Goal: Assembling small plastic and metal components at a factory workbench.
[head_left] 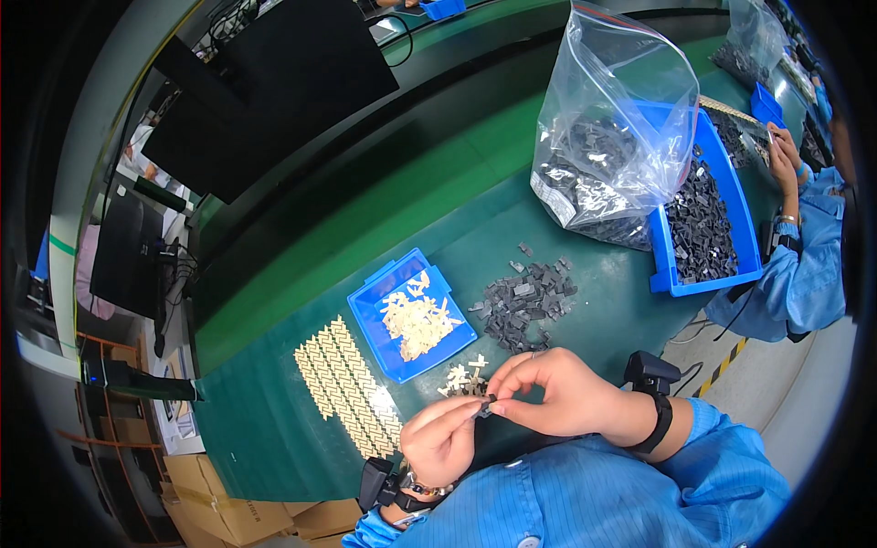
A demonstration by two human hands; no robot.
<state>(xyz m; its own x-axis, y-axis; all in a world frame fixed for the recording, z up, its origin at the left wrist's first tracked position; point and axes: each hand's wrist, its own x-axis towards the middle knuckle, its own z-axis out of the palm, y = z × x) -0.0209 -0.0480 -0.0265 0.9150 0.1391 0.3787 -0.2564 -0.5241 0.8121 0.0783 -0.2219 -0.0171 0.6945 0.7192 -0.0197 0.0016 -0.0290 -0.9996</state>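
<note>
My left hand point(440, 445) and my right hand point(559, 395) meet near the table's front edge, fingertips pinched around one small dark grey plastic part point(486, 407). The fingers hide most of that part. Just beyond them lies a little heap of cream-coloured pieces point(468, 376), some mixed with dark ones. A loose pile of dark grey plastic parts point(524, 301) spreads farther off, ahead of my right hand. Left of it, a small blue tray point(364, 306) holds many cream plastic pieces point(418, 324). Rows of cream pieces point(343, 384) lie side by side at the left.
A clear plastic bag point(594, 87) of dark parts leans against a larger blue bin point(751, 260), also full of dark parts. At the right, a co-worker's hands point(784, 160) work over the same green table point(247, 420). Cardboard boxes point(224, 502) stand below, at left.
</note>
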